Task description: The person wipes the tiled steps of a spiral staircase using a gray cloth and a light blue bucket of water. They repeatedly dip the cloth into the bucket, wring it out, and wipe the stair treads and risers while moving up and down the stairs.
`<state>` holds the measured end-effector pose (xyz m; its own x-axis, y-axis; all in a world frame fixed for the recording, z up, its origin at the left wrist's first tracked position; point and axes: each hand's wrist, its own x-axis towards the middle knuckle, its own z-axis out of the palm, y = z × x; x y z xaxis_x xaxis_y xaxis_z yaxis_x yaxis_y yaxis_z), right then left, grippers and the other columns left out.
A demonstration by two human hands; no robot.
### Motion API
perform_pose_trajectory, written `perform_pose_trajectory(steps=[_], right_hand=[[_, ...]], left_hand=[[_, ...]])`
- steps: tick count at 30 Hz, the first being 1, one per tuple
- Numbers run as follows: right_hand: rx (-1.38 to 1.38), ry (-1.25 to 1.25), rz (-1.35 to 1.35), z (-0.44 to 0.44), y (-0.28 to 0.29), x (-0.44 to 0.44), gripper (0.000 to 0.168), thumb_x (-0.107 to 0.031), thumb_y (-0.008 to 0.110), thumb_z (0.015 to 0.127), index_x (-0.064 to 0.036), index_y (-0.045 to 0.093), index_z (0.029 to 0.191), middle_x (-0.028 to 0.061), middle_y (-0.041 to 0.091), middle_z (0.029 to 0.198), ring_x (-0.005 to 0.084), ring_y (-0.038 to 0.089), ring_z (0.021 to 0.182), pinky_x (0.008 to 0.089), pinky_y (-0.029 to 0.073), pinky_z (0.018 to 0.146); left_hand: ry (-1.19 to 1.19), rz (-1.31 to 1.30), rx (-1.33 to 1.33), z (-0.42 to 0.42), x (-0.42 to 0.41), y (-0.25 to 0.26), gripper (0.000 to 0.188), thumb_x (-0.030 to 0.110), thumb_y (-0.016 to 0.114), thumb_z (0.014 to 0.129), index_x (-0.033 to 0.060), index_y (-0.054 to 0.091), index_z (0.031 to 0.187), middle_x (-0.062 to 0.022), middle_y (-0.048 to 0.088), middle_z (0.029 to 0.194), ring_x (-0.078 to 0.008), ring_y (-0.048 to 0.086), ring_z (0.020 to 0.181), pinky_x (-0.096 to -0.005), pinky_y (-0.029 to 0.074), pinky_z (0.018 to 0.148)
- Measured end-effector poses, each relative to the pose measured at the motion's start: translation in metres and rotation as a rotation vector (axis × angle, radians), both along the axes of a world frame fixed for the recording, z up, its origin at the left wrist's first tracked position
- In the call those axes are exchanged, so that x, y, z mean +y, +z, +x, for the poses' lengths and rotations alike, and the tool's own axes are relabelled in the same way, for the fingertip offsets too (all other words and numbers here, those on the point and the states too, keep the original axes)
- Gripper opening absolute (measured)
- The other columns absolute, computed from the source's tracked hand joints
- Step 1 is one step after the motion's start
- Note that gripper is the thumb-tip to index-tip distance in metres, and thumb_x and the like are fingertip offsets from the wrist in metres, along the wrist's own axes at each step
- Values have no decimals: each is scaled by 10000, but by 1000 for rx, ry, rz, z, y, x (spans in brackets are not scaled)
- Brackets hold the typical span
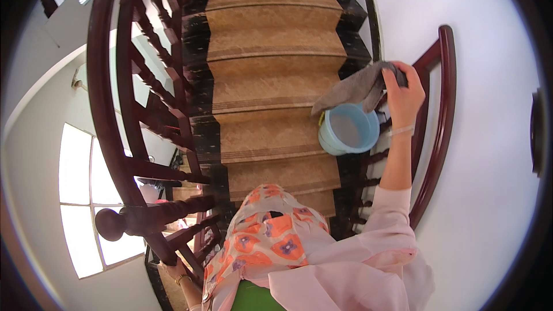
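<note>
My right hand (405, 93) pinches a grey cloth (352, 87) between thumb and fingers. The cloth droops to the left, above a light-blue plastic bucket (331, 141). Cloudy greyish water (345, 129) lies in the bucket, which stands at the right side of a brown stair tread. At the lower left, my left hand (173, 270) grips the dark-red wooden handrail (160, 248); part of its fingers is hidden by the rail.
Brown stone stairs (276, 88) with black borders run ahead of me. Turned balusters (162, 82) line the left side. On the right, a second wooden handrail (447, 90) stands by the white wall (488, 147). A bright window (75, 190) shows beyond the left railing.
</note>
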<state>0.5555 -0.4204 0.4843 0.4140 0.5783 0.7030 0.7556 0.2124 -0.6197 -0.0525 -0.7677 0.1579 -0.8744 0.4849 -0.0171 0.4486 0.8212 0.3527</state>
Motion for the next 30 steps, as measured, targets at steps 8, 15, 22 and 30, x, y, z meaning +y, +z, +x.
perform_pose_trajectory(steps=[8,15,22,30], right_hand=[[70,-98,-565,149,-195,36,242,-202,665,729,-29,618,891,75,591,867,206,581,802,326,467,657],[1130,-137,-518,137,-341,-9,253,-20,586,782,-76,570,1028,26,538,682,159,525,527,276,422,465],[-519,280,-1671,70,-496,-198,316,-207,392,884,-55,625,1032,170,621,1024,325,597,948,399,483,803],[-313,190,-1865,62,-565,-274,299,-294,568,786,-64,665,952,138,639,1012,270,622,943,351,513,745]], left_hand=[[-435,235,100,17,60,57,758,146,656,671,30,320,1341,-212,400,1310,-358,361,1220,-442,288,1030],[-350,228,-40,-30,59,59,777,123,694,660,28,318,1334,-192,423,1273,-318,461,1132,-390,401,955],[-285,99,297,-15,76,29,946,101,753,567,-18,221,1340,-239,399,1270,-378,405,1179,-433,354,997],[45,106,283,31,108,41,901,-22,690,592,55,208,1350,-176,341,1337,-354,364,1223,-426,342,1023]])
